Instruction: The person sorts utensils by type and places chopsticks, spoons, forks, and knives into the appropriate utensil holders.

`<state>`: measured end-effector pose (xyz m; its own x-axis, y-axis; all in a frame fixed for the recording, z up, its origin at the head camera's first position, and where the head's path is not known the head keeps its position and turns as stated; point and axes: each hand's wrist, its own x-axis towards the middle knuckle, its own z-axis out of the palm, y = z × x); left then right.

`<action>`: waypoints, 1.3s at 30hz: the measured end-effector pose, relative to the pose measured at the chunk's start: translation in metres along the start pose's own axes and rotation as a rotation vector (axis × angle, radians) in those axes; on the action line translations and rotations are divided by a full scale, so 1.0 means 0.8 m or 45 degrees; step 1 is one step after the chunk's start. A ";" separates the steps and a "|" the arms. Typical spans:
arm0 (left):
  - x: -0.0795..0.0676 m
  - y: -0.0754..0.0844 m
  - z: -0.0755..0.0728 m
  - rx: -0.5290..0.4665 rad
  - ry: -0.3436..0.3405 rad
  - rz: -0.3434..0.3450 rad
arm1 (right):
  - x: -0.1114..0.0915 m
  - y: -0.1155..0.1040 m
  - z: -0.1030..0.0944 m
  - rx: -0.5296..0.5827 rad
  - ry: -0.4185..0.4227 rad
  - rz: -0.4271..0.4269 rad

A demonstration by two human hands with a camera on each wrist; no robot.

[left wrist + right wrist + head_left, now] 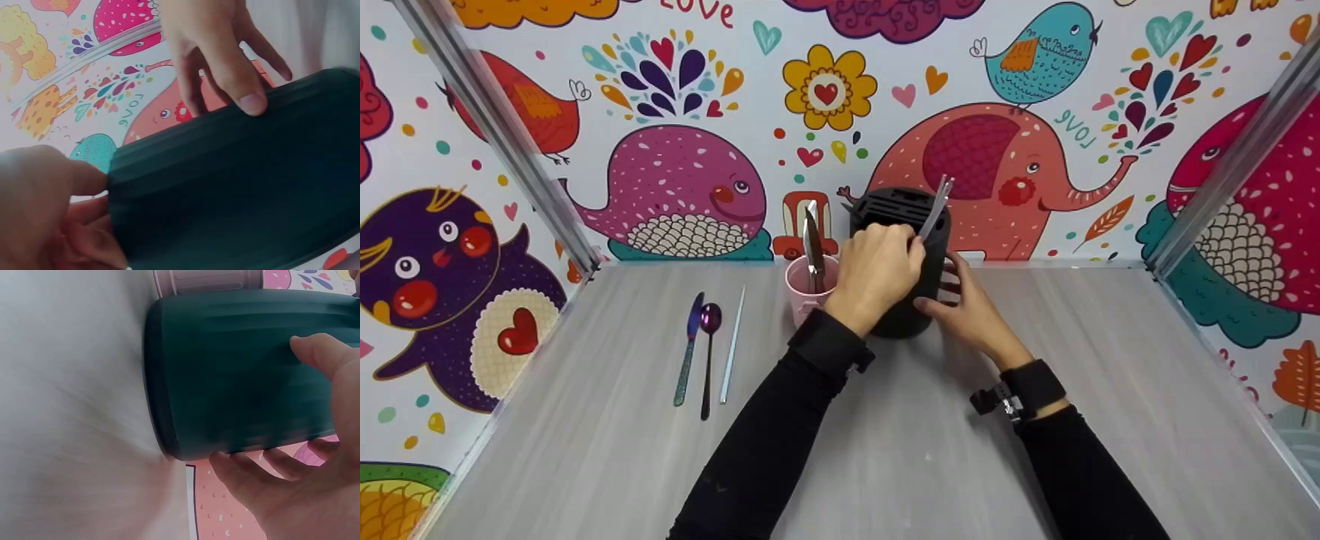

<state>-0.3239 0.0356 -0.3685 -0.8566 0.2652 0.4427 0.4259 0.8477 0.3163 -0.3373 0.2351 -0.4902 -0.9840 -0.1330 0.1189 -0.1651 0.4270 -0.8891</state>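
Before the back wall stands a dark ribbed utensil holder (pixel 906 315) with slots in its top. My left hand (pixel 879 270) is at its upper front, fingers curled, and pinches a pair of slim silvery chopsticks (pixel 937 206) that slant up to the right. Its fingertips are hidden in the head view; in the left wrist view, thumb and fingers are right at the holder's top edge. My right hand (pixel 315 439) grips the holder's right side, thumb on the front and fingers round the side. The holder's base (pixel 160 382) is down at the table.
A pink cup (pixel 802 300) with shiny knives (pixel 813 251) stands just left of the holder. Further left lie a knife (pixel 687 360), a dark spoon (pixel 708 360) and a slim silvery stick (pixel 733 345). Printed walls (pixel 675 187) bound the grey table (pixel 607 420) at the back and sides.
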 end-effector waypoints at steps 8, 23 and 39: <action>-0.001 0.006 -0.005 -0.027 -0.014 -0.020 | -0.001 -0.001 -0.002 0.008 -0.007 0.011; -0.057 -0.023 -0.030 -0.365 0.212 0.075 | -0.003 -0.002 -0.003 0.014 -0.026 0.030; -0.109 -0.163 -0.045 -0.126 -0.066 -0.459 | -0.003 -0.006 -0.004 0.027 -0.042 0.052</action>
<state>-0.2943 -0.1147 -0.4179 -0.9691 -0.0173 0.2459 0.1182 0.8428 0.5251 -0.3340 0.2358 -0.4847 -0.9870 -0.1454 0.0679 -0.1230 0.4139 -0.9020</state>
